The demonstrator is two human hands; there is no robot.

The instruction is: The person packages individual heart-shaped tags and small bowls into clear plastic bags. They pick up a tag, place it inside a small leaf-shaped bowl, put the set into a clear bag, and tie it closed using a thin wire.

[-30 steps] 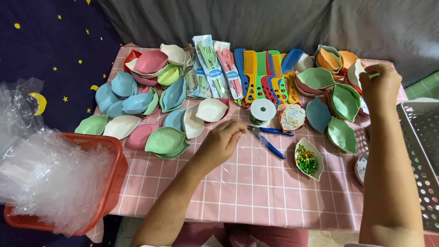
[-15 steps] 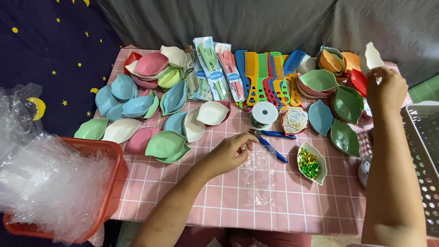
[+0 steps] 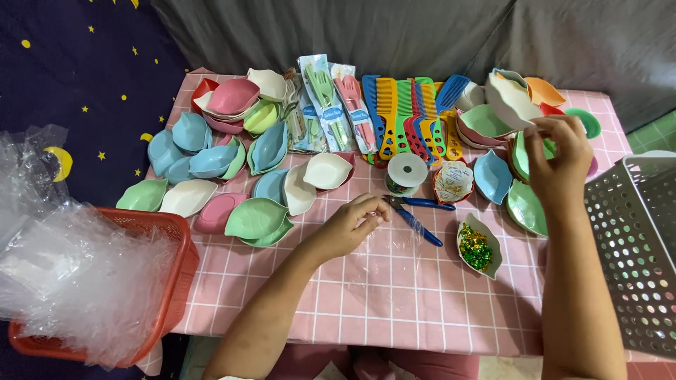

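My right hand (image 3: 558,160) holds a white leaf-shaped dish (image 3: 508,100) tilted in the air, above stacks of green, pink and orange leaf dishes (image 3: 524,204) at the table's far right. My left hand (image 3: 350,226) rests on the pink checked tablecloth (image 3: 352,309). Its fingers pinch the edge of a thin clear plastic bag (image 3: 396,259) that lies flat and is hard to make out. Blue-handled scissors (image 3: 417,212) lie just right of that hand. A small white leaf dish of green and yellow wrapped sweets (image 3: 479,246) sits beyond the scissors.
A tape roll (image 3: 407,172), coloured combs (image 3: 412,112) and packed plastic cutlery (image 3: 325,105) lie at the back. Several leaf dishes (image 3: 211,162) crowd the left side. A red basket (image 3: 179,271) heaped with clear bags stands at the left, a grey perforated basket (image 3: 634,253) at the right.
My right hand has picked a white leaf dish off the far-right stacks and brought it up and leftward. My left hand has shifted slightly right and a clear bag has appeared under it.
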